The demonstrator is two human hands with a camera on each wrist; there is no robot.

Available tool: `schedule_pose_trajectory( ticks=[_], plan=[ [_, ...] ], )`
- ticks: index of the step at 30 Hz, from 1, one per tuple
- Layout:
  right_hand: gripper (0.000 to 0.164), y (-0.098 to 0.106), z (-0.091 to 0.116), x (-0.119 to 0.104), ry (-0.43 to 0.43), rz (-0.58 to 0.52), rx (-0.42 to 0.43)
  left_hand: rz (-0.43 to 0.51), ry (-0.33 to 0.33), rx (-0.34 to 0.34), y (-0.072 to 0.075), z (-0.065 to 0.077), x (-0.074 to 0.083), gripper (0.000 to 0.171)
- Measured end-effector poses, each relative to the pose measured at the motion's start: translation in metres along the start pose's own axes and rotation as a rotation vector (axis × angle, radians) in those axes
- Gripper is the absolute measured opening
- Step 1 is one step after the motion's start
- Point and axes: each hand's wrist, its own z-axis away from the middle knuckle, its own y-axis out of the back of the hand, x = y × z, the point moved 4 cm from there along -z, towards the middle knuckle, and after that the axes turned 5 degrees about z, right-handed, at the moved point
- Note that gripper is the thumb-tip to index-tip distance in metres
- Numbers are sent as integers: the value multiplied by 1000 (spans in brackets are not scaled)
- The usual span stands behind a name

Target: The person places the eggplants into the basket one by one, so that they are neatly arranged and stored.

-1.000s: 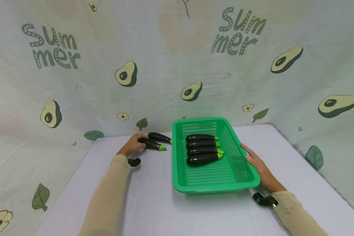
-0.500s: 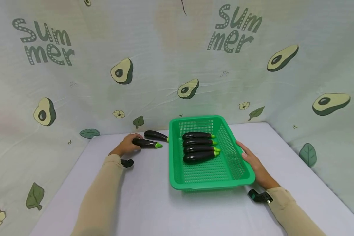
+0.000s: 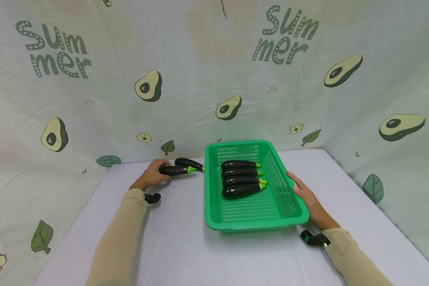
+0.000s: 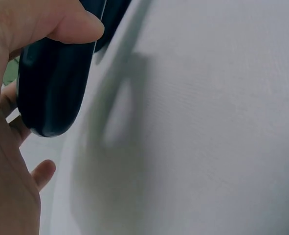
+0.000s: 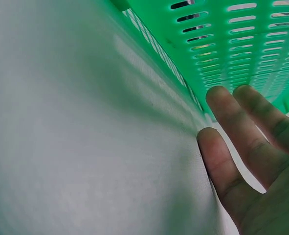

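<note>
My left hand (image 3: 154, 173) grips the blunt end of a dark, glossy eggplant (image 3: 176, 171), its green stem pointing right. In the left wrist view the thumb lies across this eggplant (image 4: 54, 88), which is raised a little above the cloth, its shadow apart from it. Just behind lies another eggplant (image 3: 189, 163) on the table, its stem end at the basket. Several eggplants lie side by side in the green basket (image 3: 250, 225). Along the basket's right side, my right hand (image 3: 311, 200) rests against the rim; its fingers (image 5: 232, 122) look fairly straight beside the slotted wall.
A white cloth covers the table (image 3: 178, 246). Behind and at both sides hangs a pale curtain (image 3: 193, 59) printed with avocados, leaves and lettering. The basket stands near the back, right of centre.
My left hand has taken the nearer eggplant and raised it slightly off the table. The right hand stays at the basket. The head view has shifted a little.
</note>
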Motion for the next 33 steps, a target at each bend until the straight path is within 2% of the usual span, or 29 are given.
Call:
schedule_pose_trajectory(
  ticks=[7, 14, 18, 24, 33],
  plan=[
    [53, -1, 0, -1, 1, -6, 1, 29, -32, 29, 3, -3, 0, 47],
    [53, -2, 0, 1, 4, -19, -11, 51, -44, 55, 4, 0, 8, 49],
    [53, 0, -1, -1, 2, -12, -6, 67, -53, 75, 2, 1, 18, 48],
    [53, 2, 0, -3, -5, -15, -5, 76, -105, 137, 1, 4, 35, 46],
    [53, 0, -2, -2, 25, -11, 2, 98, -152, 229, 2, 15, 53, 50]
  ],
)
